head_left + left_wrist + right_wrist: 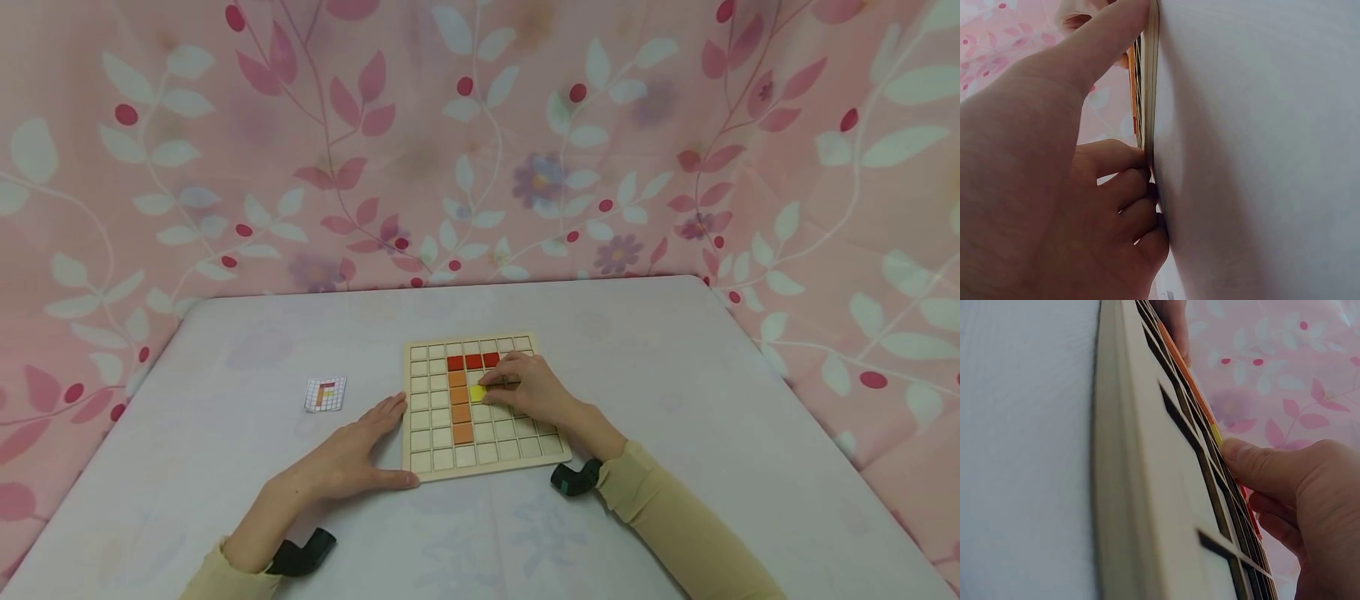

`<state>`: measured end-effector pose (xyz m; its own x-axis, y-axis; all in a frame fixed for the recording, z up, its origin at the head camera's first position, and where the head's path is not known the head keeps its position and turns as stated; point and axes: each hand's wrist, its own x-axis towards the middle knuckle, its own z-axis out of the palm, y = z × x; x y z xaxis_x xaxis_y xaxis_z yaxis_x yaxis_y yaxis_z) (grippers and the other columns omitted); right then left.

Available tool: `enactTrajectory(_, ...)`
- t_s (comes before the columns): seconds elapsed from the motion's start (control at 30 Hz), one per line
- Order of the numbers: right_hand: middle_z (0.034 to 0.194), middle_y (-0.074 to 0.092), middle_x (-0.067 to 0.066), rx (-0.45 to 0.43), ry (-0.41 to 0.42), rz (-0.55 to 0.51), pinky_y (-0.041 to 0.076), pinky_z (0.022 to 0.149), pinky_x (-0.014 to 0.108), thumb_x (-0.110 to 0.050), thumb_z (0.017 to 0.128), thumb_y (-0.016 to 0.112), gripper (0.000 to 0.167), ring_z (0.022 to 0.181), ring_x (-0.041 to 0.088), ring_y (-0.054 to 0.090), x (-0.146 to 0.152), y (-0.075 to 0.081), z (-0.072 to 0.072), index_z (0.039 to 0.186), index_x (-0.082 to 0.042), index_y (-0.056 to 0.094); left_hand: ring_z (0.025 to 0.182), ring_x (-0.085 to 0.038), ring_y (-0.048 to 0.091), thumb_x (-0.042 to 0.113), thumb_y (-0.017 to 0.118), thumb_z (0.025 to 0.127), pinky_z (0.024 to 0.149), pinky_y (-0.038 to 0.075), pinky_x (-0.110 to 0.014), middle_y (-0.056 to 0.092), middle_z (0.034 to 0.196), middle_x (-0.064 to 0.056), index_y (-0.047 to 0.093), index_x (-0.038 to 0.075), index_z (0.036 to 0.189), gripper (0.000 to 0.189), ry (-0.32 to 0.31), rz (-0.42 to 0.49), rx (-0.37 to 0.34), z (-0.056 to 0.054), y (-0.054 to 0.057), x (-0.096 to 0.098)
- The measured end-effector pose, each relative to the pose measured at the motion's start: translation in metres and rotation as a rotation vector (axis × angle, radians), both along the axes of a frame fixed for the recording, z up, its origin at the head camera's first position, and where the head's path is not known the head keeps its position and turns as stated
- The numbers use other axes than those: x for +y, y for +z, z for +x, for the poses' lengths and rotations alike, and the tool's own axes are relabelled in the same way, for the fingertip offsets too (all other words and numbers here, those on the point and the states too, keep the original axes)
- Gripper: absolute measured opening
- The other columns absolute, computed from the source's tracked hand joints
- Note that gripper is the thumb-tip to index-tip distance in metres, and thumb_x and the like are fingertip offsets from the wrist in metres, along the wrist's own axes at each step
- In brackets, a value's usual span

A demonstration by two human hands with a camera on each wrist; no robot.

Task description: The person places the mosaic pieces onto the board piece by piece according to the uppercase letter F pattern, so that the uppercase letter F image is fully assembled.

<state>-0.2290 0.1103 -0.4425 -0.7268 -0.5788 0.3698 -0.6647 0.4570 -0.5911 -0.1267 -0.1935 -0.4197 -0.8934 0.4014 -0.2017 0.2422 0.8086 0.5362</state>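
A pale wooden grid board (491,472) lies flat on the white-covered table. Between thumb and fingers, my right hand (528,387) pinches a yellow square tile (477,393) at a cell right of the orange column; the right wrist view shows the thumb tip against this tile (1217,434). Orange tiles (461,413) run down one column, with a row of red tiles (473,362) at its top. My left hand (337,458) rests spread along the board's left side, fingertips at the edge and thumb at the near left corner. In the left wrist view its other fingers (1138,212) bend beside the board's edge.
A small card (326,394) printed with a coloured grid pattern lies left of the board. Black devices (303,552) sit at both wrists. Behind the table hangs a pink floral cloth (480,142).
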Motion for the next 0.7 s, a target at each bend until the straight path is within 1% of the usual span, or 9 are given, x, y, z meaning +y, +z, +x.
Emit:
enactTrajectory(0.1,0.093,0.076,0.0,-0.025,-0.003,-0.023,0.055,0.083,0.038,-0.017,0.079,0.086,0.021,0.093,0.018,0.064,0.003,0.005,-0.001,0.098,-0.011,0.08,0.154,-0.031,0.016,0.067,0.077,0.073,0.12,0.025,-0.057,0.018,0.168,-0.004,0.026,0.009,0.159,0.116,-0.004,-0.002,0.004,0.0,0.0,0.0)
enactTrajectory(0.2,0.093,0.076,0.001,-0.07,-0.024,-0.057,0.054,0.082,0.042,-0.016,0.079,0.086,0.02,0.093,0.021,0.064,0.011,0.011,-0.002,0.097,-0.009,0.08,0.154,-0.031,0.016,0.067,0.076,0.073,0.12,0.024,-0.056,0.018,0.168,-0.004,0.026,0.008,0.159,0.115,-0.008,-0.002,0.008,0.0,0.001,0.001)
enactTrajectory(0.3,0.093,0.076,0.001,-0.122,-0.05,-0.071,0.052,0.083,0.046,-0.017,0.08,0.085,0.019,0.094,0.023,0.064,0.022,0.016,-0.004,0.096,-0.009,0.08,0.154,-0.031,0.017,0.068,0.076,0.073,0.12,0.024,-0.056,0.018,0.168,-0.004,0.026,0.008,0.159,0.115,-0.009,-0.006,0.01,0.0,0.001,0.001)
enactTrajectory(0.4,0.094,0.075,0.002,-0.138,-0.058,-0.075,0.05,0.087,0.049,-0.018,0.08,0.085,0.019,0.094,0.025,0.064,0.036,0.02,-0.005,0.096,-0.008,0.08,0.154,-0.031,0.016,0.068,0.076,0.073,0.12,0.024,-0.056,0.018,0.168,-0.003,0.026,0.009,0.159,0.116,-0.007,-0.009,0.009,0.0,0.0,0.001)
enactTrajectory(0.53,0.096,0.074,0.001,-0.148,-0.071,-0.061,0.049,0.093,0.05,-0.02,0.08,0.085,0.021,0.098,0.022,0.065,0.056,0.023,-0.006,0.097,-0.01,0.08,0.154,-0.031,0.016,0.068,0.076,0.073,0.12,0.024,-0.056,0.018,0.168,-0.004,0.025,0.009,0.159,0.116,-0.005,-0.009,0.009,0.0,0.0,0.0)
enactTrajectory(0.6,0.097,0.073,-0.003,-0.163,-0.093,-0.051,0.048,0.097,0.049,-0.021,0.08,0.085,0.021,0.101,0.018,0.064,0.067,0.024,-0.006,0.098,-0.012,0.08,0.154,-0.031,0.016,0.068,0.076,0.073,0.12,0.024,-0.056,0.018,0.168,-0.004,0.025,0.009,0.159,0.116,-0.004,-0.007,0.008,0.0,0.0,0.0)
enactTrajectory(0.7,0.098,0.072,-0.006,-0.17,-0.128,-0.036,0.047,0.099,0.048,-0.024,0.079,0.086,0.021,0.104,0.015,0.064,0.082,0.023,-0.005,0.098,-0.017,0.08,0.154,-0.031,0.016,0.068,0.076,0.073,0.12,0.024,-0.056,0.018,0.168,-0.004,0.025,0.009,0.159,0.116,-0.002,-0.005,0.003,0.0,0.0,0.0)
